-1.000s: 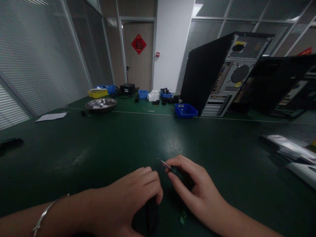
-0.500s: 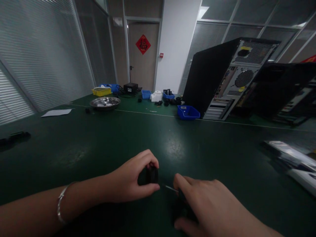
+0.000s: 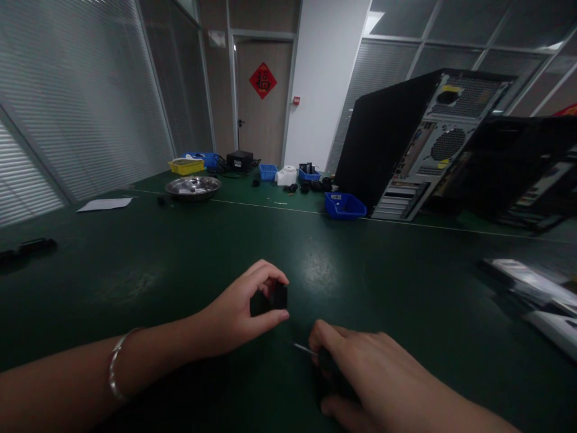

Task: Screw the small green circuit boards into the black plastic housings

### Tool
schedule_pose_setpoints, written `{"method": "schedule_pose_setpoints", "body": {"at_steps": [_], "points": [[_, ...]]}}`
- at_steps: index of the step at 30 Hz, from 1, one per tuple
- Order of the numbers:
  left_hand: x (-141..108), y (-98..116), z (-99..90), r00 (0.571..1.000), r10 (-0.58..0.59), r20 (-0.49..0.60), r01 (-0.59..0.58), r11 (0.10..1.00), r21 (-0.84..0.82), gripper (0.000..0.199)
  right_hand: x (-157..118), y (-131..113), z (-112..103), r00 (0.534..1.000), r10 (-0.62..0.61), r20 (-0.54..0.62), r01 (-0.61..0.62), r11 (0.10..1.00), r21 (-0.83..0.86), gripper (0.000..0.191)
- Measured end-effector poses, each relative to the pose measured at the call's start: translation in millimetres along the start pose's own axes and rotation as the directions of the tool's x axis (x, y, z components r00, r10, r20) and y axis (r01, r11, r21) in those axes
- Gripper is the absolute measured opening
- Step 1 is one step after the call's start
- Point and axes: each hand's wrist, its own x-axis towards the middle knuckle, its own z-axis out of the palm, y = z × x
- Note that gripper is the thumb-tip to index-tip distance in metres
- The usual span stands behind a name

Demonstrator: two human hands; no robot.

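Note:
Between the thumb and fingers of my left hand (image 3: 246, 307) is a small black block-shaped part (image 3: 280, 295), held upright just above the green tabletop (image 3: 216, 258). Its details are lost in the dark. My right hand (image 3: 374, 367) is closed around the dark handle of a screwdriver (image 3: 305, 348). The thin metal shaft points left, below and to the right of the black part, and does not touch it. Most of the handle is hidden under my palm and fingers.
A computer tower (image 3: 392, 138) stands at the back right beside a blue bin (image 3: 345, 206). Farther back left sit a metal bowl (image 3: 193, 187) and a yellow basket (image 3: 186, 166). Paper (image 3: 105, 204) lies at left; a pale, flat device (image 3: 536, 282) at right.
My left hand has risen slightly with the black part. My right hand has shifted a little left, bringing the screwdriver tip lower and farther below the part.

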Motion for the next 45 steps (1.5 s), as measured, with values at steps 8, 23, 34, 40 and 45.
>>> {"method": "schedule_pose_setpoints", "body": {"at_steps": [8,23,34,40,45], "points": [[1,-9,8.1,0.997,-0.043,-0.06,0.025,0.962,-0.271,0.039,9,7,-6,0.992,-0.006,-0.128,0.037,0.971,0.237,0.028],[-5,11,20.2,0.981,-0.032,0.19,0.151,0.742,-0.653,0.046,15,14,29,0.789,-0.072,-0.61,0.417,0.792,0.446,0.026],[-4,7,25.0,0.982,-0.072,0.174,0.178,0.657,-0.732,0.047,15,12,31,0.76,-0.065,-0.646,0.425,0.802,0.419,0.025],[-3,7,27.7,0.978,-0.087,0.188,0.202,0.596,-0.777,0.045,14,11,33,0.755,-0.064,-0.653,0.415,0.817,0.4,0.022],[-4,7,26.1,0.972,-0.08,0.22,0.228,0.541,-0.809,0.045,15,12,34,0.736,-0.087,-0.672,0.449,0.805,0.388,0.022]]}}
